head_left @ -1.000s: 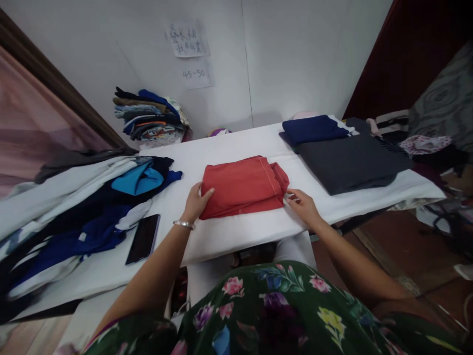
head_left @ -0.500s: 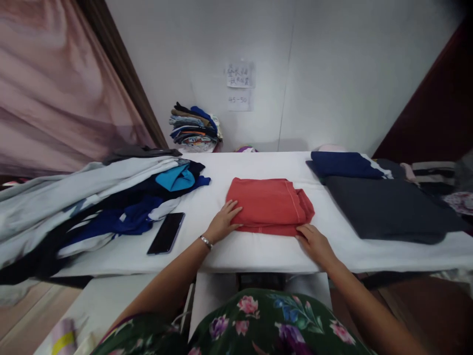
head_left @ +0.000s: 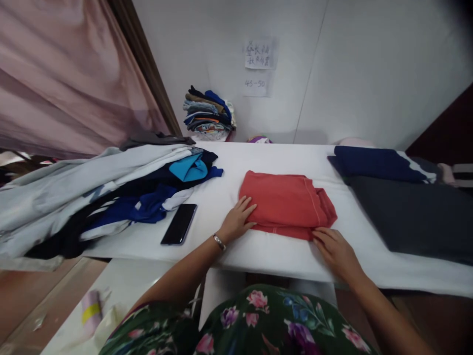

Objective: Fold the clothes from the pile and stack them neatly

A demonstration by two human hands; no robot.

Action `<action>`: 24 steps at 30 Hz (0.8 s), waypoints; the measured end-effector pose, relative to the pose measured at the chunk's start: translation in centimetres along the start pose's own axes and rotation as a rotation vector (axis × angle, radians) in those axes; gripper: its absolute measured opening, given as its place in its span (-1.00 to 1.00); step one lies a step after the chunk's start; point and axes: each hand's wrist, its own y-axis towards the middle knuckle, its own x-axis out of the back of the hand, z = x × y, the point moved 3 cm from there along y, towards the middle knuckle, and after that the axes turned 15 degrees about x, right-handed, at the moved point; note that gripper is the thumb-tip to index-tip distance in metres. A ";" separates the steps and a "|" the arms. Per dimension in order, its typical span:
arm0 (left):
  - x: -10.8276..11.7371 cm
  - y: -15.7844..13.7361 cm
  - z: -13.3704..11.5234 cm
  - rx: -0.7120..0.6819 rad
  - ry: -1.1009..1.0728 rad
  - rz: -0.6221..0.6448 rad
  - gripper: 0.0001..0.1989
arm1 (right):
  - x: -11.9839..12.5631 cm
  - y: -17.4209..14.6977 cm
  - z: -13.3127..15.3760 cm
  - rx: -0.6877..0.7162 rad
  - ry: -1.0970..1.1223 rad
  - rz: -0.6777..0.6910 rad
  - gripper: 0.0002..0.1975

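A folded red garment (head_left: 284,199) with pale stitching lies on the white table in front of me. Its right side shows loose, rounded folds, and a lower layer sticks out along the near edge. My left hand (head_left: 237,218) rests on its left edge, fingers spread and flat. At the near right corner, my right hand (head_left: 334,248) pinches the edge of the cloth between thumb and fingers. What kind of garment it is cannot be made out from the folded shape.
Left of it are a black phone (head_left: 180,224) and a loose heap of clothes (head_left: 84,192). Dark folded clothes (head_left: 417,212) lie on the right. A stack of folded clothes (head_left: 209,116) stands at the back, near paper notes (head_left: 259,66) on the wall. The white table (head_left: 273,254) ends close to my body.
The head view has turned slightly left, so everything sits further right. Both hands stay at the same places on the red garment, whose folds look the same.
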 end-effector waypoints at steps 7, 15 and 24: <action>2.2 3.3 1.6 0.242 -0.250 -0.056 -0.39 | 1.4 5.5 0.3 0.065 -0.066 -0.112 -0.62; 1.6 13.2 3.3 0.613 -0.334 -0.019 -0.49 | -3.4 7.7 -6.5 -0.308 -0.172 0.269 -0.39; -0.2 22.2 4.8 0.752 -0.294 0.048 -0.54 | -5.0 6.4 -7.4 -0.430 -0.096 0.361 -0.36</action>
